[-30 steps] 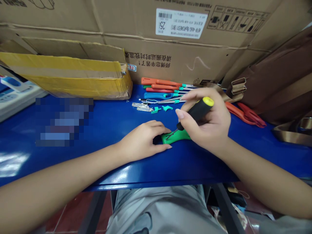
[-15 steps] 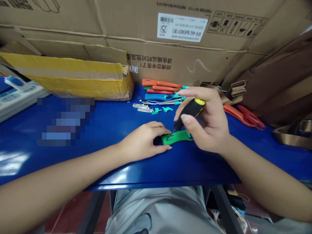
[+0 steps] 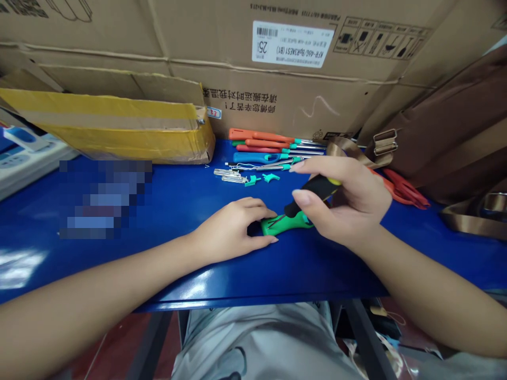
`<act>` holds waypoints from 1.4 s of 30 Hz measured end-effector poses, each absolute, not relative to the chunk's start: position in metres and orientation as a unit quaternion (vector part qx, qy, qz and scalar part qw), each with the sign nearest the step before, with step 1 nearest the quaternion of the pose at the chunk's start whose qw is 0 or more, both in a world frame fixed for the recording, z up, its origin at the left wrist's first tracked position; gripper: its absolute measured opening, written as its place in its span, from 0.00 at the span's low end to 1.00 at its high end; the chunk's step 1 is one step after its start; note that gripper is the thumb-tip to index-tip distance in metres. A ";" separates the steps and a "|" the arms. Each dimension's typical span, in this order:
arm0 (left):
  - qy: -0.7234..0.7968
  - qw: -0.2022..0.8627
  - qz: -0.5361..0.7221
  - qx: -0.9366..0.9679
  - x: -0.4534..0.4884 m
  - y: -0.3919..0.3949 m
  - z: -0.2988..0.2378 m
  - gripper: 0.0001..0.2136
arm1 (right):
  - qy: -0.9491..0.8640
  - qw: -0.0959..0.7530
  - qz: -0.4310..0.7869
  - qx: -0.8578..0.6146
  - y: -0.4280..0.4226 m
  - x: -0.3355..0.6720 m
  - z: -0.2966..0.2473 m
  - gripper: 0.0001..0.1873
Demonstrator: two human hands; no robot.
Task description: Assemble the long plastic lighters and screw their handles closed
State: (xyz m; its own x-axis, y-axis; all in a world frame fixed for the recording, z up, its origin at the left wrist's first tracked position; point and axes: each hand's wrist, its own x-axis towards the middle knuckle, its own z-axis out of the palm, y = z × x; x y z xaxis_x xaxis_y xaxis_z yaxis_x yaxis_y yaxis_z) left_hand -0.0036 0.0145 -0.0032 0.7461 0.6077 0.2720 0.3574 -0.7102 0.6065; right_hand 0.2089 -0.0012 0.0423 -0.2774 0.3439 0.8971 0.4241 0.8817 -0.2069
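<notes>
Green handle [image 3: 273, 226] is pinched by the left hand [image 3: 233, 232]; right hand [image 3: 351, 205] pinches the screwdriver [image 3: 311, 193]: turn with steady pressure.

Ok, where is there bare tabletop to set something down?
Bare tabletop between the green handle and its near edge; also between the right forearm, red handle and brown strap. It's crowded behind the green handle: teal pieces, metal strips, then coloured handles. The pixelated patch can't be judged.
</notes>
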 end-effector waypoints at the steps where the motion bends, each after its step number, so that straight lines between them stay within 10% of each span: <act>1: 0.270 0.268 0.232 0.895 -0.004 0.015 -0.003 0.14 | -0.801 0.549 -0.030 -0.236 -0.001 0.210 0.042 0.13; 42: 0.261 0.265 0.239 0.897 -0.004 0.016 -0.005 0.13 | -0.830 0.508 0.026 -0.227 -0.004 0.210 0.043 0.21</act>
State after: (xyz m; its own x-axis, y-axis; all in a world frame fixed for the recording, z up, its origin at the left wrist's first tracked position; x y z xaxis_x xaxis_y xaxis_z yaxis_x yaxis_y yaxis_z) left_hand -0.0040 0.0160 -0.0047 0.7492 0.5951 0.2909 0.3419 -0.7236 0.5996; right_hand 0.2100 -0.0044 0.0429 -0.3804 0.4033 0.8322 0.3507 0.8956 -0.2737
